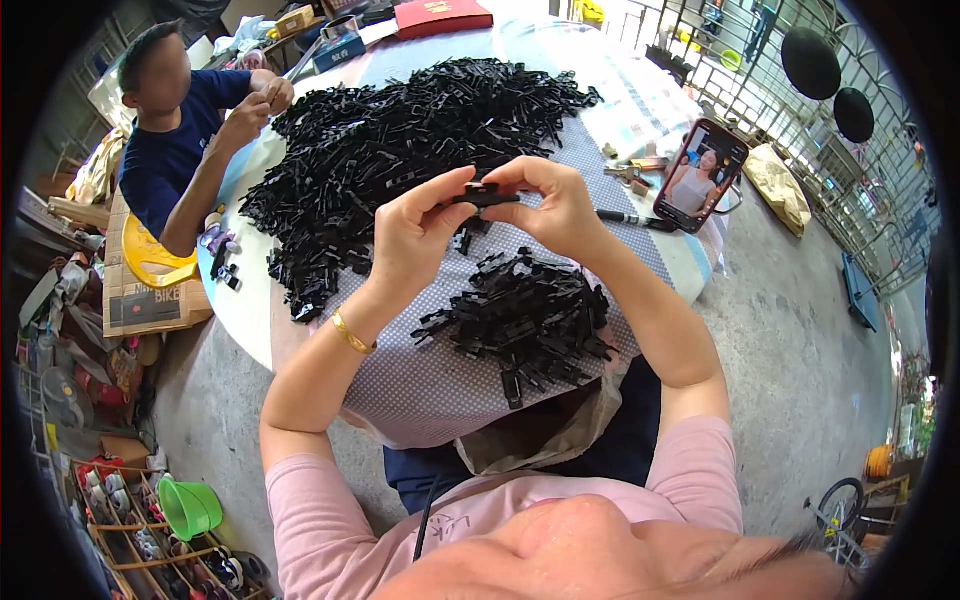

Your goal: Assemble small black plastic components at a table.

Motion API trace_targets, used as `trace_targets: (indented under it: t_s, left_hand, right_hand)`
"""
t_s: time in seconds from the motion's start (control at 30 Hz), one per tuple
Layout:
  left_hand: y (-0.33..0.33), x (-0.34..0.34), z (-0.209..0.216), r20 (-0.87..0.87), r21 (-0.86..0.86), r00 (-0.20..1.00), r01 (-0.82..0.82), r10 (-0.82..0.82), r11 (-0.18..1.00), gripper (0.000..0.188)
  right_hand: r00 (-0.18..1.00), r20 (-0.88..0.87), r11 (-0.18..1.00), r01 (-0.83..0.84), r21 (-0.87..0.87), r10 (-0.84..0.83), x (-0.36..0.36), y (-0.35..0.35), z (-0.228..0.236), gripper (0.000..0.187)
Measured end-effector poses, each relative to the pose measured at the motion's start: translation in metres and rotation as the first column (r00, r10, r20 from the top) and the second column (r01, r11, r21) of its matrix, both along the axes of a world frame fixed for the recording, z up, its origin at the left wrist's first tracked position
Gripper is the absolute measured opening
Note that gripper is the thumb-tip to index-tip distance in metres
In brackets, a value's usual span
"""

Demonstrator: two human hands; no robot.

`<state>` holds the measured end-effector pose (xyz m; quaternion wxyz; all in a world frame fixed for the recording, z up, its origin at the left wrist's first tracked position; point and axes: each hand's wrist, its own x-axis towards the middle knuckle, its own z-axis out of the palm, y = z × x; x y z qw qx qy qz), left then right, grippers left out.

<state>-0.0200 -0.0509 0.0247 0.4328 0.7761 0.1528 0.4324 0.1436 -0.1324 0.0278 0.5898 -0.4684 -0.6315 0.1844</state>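
Over the middle of the table, my left hand (420, 222) and my right hand (548, 205) pinch a small black plastic part (484, 196) between thumbs and fingertips. The fingers cover its ends, so its exact kind is hard to make out. Behind my hands spreads a large heap of similar black plastic parts (400, 130). A smaller pile of black parts (530, 310) lies nearer to me, below my wrists, close to the table's front edge. A gold bangle (352, 335) circles my left wrist.
A phone (698, 177) stands propped at the right of the cloth-covered table (400, 385). An open bag (545, 440) hangs at my lap. Across at the left, a co-worker (185, 130) holds both hands together beside the large heap. A red box (443, 17) sits at the far edge.
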Motion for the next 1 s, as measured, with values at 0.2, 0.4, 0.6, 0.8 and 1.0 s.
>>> trace_targets:
  t_s: [0.2, 0.4, 0.6, 0.8, 1.0]
  left_hand:
    - [-0.002, -0.002, 0.007, 0.026, -0.054, 0.993, 0.114, -0.113, 0.992, 0.045]
    - [-0.003, -0.014, 0.024, -0.057, -0.229, 0.948, 0.293, -0.313, 0.928, 0.036]
    - [-0.022, -0.011, 0.021, -0.288, 0.175, 0.771, 0.625, -0.567, 0.761, 0.026]
    - [0.006, -0.012, 0.021, -0.583, 0.203, 0.805, 0.016, 0.108, 0.979, 0.016]
    - [0.011, -0.002, -0.017, -0.552, 0.555, 0.751, 0.005, 0.363, 0.832, 0.022]
  right_hand:
    - [0.999, 0.048, 0.996, -0.006, 0.089, 0.001, 0.010, 0.005, -0.007, 0.025]
    - [0.883, -0.425, 0.952, -0.277, -0.128, 0.199, 0.034, 0.016, -0.007, 0.032]
    - [0.953, 0.295, 0.994, 0.095, -0.047, -0.077, 0.016, 0.029, -0.027, 0.020]
    - [0.668, 0.740, 0.995, 0.013, 0.104, -0.086, 0.005, 0.042, -0.043, 0.025]
    - [0.649, 0.729, 0.976, 0.159, 0.152, -0.219, 0.011, 0.040, -0.035, 0.011]
